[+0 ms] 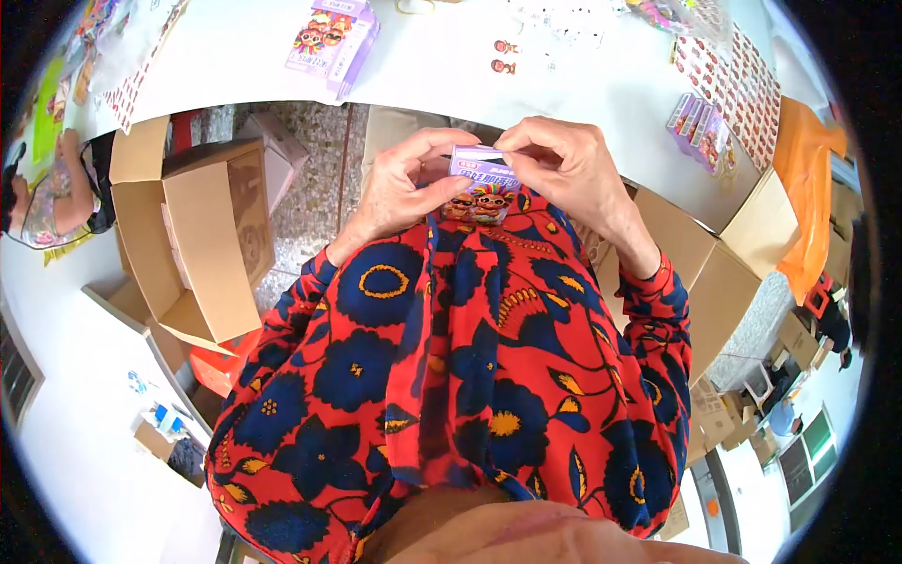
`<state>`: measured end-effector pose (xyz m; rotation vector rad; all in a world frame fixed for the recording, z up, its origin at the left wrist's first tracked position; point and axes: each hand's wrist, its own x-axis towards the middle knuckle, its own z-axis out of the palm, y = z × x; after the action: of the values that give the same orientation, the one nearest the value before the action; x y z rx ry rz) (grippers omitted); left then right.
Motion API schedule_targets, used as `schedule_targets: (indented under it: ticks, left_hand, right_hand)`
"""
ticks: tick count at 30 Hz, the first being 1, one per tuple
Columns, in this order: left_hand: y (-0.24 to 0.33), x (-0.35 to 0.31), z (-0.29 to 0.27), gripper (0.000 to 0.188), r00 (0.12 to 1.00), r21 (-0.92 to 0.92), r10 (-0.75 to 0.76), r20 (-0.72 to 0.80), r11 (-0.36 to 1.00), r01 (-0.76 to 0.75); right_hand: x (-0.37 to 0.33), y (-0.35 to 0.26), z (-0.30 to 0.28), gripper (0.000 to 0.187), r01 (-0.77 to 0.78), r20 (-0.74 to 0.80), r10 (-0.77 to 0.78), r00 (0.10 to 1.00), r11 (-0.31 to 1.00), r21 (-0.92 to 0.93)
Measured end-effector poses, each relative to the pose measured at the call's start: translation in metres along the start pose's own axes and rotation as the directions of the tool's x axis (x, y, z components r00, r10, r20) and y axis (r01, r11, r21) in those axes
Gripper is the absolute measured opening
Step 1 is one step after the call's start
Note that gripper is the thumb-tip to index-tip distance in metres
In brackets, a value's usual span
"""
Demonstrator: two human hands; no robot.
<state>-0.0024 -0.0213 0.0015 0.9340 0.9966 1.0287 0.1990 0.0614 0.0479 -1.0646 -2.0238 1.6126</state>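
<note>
A small purple carton, printed with colourful cartoon figures, is held upright close to my body, just off the table's near edge. My left hand grips its left side, thumb across the front and fingers behind. At the top right corner of the carton, my right hand pinches with thumb and forefinger, by the top flap. The top edge looks partly open, with a dark gap beside a pale flap. Whether anything is inside cannot be made out.
On the white table lie a larger stack of purple cartons, a small row of purple cartons, loose stickers and sticker sheets. Open cardboard boxes stand left and right. Another person's arm shows far left.
</note>
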Motion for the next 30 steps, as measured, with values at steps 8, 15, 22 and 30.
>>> schedule_targets:
  ticks: [8, 15, 22, 30]
  left_hand:
    - [0.021, 0.016, -0.016, 0.015, 0.996, 0.399, 0.068, 0.051, 0.913, -0.082]
    - [0.042, 0.046, -0.036, 0.013, 0.951, 0.521, -0.017, 0.310, 0.839, -0.155]
    - [0.031, 0.035, -0.036, 0.010, 0.958, 0.511, 0.096, 0.268, 0.829, -0.227]
    - [0.024, 0.014, -0.033, 0.021, 0.985, 0.428, 0.103, 0.141, 0.890, -0.155]
  right_hand:
    - [0.003, -0.002, 0.004, 0.009, 0.059, 0.050, -0.052, 0.997, 0.987, -0.149]
    - [0.003, 0.005, 0.001, 0.017, 0.047, 0.105, -0.040, 0.994, 0.996, -0.074]
    - [-0.011, 0.023, 0.011, 0.033, -0.002, 0.111, -0.013, 0.994, 0.992, 0.128]
    - [-0.023, 0.031, 0.030, 0.035, -0.063, -0.040, 0.080, 0.996, 0.948, 0.312]
